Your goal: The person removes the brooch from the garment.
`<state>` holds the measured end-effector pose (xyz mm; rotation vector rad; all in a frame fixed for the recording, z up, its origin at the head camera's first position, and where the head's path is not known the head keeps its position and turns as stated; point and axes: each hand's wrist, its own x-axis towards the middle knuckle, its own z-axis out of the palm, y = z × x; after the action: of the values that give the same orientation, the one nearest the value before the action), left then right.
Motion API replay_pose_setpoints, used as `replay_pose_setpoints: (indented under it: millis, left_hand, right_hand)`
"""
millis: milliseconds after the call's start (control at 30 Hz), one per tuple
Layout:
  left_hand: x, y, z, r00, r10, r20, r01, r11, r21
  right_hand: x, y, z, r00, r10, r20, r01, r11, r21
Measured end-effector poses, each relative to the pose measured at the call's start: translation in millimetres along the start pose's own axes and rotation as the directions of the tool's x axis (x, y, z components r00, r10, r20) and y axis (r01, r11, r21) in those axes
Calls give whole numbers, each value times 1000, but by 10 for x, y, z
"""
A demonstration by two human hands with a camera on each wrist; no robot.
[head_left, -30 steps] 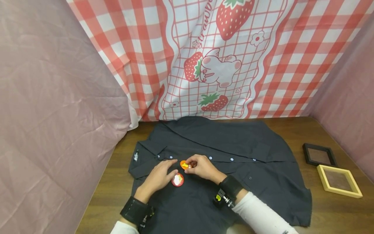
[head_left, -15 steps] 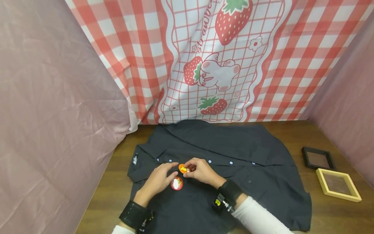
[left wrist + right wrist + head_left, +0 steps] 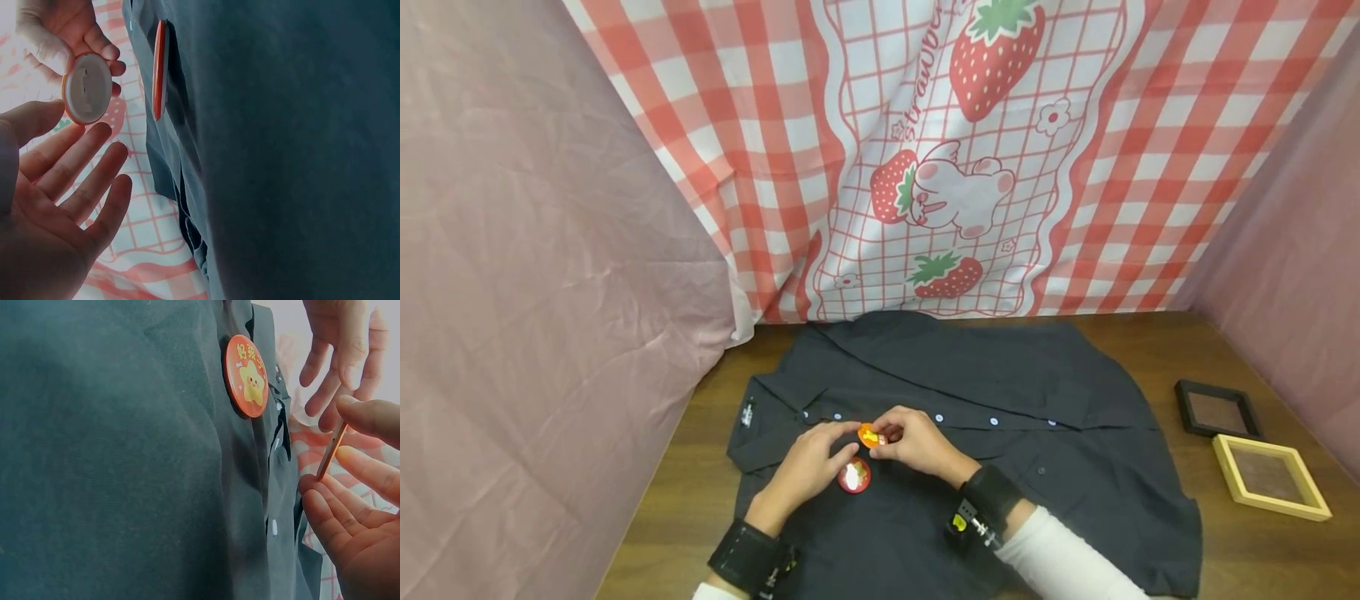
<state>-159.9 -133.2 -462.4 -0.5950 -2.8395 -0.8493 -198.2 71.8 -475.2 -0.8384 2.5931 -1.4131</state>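
In the head view my right hand (image 3: 917,442) pinches a round orange pin-back button (image 3: 868,434) above the dark shirt (image 3: 1000,492). Its white back with the pin (image 3: 87,90) faces the left wrist camera. My left hand (image 3: 811,462) is beside it, fingers extended and spread, the tips close to the button's edge; whether they touch it I cannot tell. A second button, red with a yellow star (image 3: 252,382), sits on the shirt just below the hands. From the left wrist this red button (image 3: 160,70) appears edge-on.
A black frame (image 3: 1217,408) and a light wooden frame (image 3: 1270,477) lie on the wooden table (image 3: 1262,558) at the right. A checked strawberry curtain (image 3: 955,200) hangs behind the shirt. Pink cloth (image 3: 550,292) bounds the left side.
The head view has tilted slightly, so the scene sits lower in it. My left fingertips have come a little nearer to the orange button. My right hand keeps its pinch on it.
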Motion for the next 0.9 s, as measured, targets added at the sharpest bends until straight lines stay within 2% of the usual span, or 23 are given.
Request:
replay_pose_setpoints:
  millis: [333, 467, 600, 900]
  left_hand:
    - [7, -25, -14, 998, 10, -59, -10, 1000, -13]
    - [19, -16, -20, 997, -18, -74, 16, 999, -34]
    - [20, -7, -23, 996, -43, -79, 39, 998, -47]
    - [23, 1, -34, 995, -34, -92, 29, 998, -55]
  right_hand:
    - [47, -61, 0, 999, -40, 5, 40, 999, 3]
    - [55, -55, 12, 998, -63, -1, 63, 998, 31]
    - [53, -47, 28, 996, -84, -4, 84, 995, 59]
    - [14, -59, 40, 997, -83, -5, 83, 992, 91]
